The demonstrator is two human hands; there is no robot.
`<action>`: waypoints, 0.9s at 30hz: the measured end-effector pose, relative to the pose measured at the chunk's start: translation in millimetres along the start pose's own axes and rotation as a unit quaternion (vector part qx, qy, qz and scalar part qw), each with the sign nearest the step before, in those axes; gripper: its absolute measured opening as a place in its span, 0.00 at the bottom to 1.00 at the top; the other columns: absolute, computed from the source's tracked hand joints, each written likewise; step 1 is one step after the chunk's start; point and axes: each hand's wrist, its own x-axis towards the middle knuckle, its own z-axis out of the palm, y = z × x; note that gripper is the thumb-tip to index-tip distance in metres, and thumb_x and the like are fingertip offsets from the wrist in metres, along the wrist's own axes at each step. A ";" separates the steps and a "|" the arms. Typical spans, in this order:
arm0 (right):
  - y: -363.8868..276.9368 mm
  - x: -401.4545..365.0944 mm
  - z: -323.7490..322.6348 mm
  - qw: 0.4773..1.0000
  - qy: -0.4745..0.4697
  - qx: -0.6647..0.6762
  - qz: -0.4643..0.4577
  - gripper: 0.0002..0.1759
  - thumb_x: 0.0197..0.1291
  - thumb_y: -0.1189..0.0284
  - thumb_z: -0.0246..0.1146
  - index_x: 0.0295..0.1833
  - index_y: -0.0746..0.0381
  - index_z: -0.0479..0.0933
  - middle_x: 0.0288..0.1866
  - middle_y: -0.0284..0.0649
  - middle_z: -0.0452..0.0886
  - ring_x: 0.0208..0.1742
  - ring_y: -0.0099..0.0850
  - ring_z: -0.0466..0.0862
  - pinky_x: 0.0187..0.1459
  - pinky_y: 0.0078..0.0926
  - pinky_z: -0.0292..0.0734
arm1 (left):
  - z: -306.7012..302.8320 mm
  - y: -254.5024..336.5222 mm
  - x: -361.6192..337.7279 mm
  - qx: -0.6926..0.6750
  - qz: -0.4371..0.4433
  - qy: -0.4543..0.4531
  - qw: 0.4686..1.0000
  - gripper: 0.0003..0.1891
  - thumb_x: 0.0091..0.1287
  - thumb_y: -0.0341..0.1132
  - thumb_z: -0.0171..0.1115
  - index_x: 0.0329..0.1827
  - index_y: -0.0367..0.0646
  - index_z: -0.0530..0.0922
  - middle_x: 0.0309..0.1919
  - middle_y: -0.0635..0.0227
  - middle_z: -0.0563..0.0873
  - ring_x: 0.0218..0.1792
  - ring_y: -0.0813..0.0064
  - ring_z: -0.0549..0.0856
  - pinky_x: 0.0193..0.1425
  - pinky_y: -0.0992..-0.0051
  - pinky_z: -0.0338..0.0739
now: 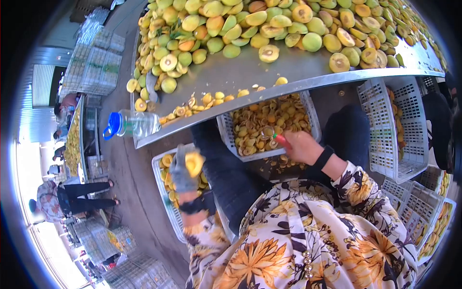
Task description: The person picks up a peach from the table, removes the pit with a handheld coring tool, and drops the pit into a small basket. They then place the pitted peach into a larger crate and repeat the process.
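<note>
Grey-gloved, your left hand (181, 172) pinches its fingers on a yellow fruit half (194, 164) above a white plastic crate (172, 215); your right hand (305, 147) grips a red-handled tool (282, 141). Slippery juice could make the fruit drop.

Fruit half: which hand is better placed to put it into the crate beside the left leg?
Left, I'd judge: the left hand already holds the fruit half by that crate, while the right hand is farther off, gripping a red-handled tool.

A yellow cut fruit half (194, 164) is above one crate (166, 211), a red-handled tool (282, 141) tilted over a second crate (312, 111).
</note>
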 end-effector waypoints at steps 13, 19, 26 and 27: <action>-27.0 -25.5 -42.1 0.979 0.113 0.171 -0.014 0.10 0.46 0.75 0.63 0.35 0.65 0.71 0.23 0.48 0.73 0.28 0.49 0.75 0.31 0.37 0.70 | 205.2 165.9 159.0 0.337 0.197 -0.197 0.899 0.28 0.55 0.49 0.62 0.57 0.45 0.72 0.49 0.52 0.78 0.51 0.54 0.77 0.57 0.65 0.70; -19.7 -50.2 -80.1 0.959 0.222 0.174 0.025 0.10 0.48 0.76 0.64 0.35 0.65 0.71 0.23 0.42 0.75 0.25 0.38 0.78 0.29 0.28 0.72 | 312.6 163.4 172.7 0.460 0.140 -0.297 0.825 0.32 0.48 0.46 0.68 0.58 0.48 0.72 0.48 0.54 0.80 0.50 0.58 0.79 0.55 0.68 0.72; -16.0 -14.4 -100.3 0.837 0.159 0.489 0.187 0.29 0.54 0.67 0.64 0.58 0.68 0.62 0.22 0.36 0.76 0.17 0.20 0.74 0.17 0.19 0.69 | 220.3 195.3 104.9 0.190 0.237 -0.413 0.859 0.36 0.47 0.32 0.70 0.63 0.46 0.66 0.52 0.61 0.78 0.51 0.67 0.79 0.57 0.72 0.71; -14.9 -6.8 -95.2 0.824 0.134 0.526 0.163 0.28 0.57 0.66 0.61 0.58 0.69 0.61 0.23 0.36 0.76 0.14 0.18 0.71 0.14 0.13 0.65 | 208.6 191.4 94.2 0.152 0.246 -0.434 0.853 0.37 0.48 0.32 0.68 0.64 0.46 0.64 0.52 0.57 0.77 0.51 0.62 0.78 0.57 0.70 0.71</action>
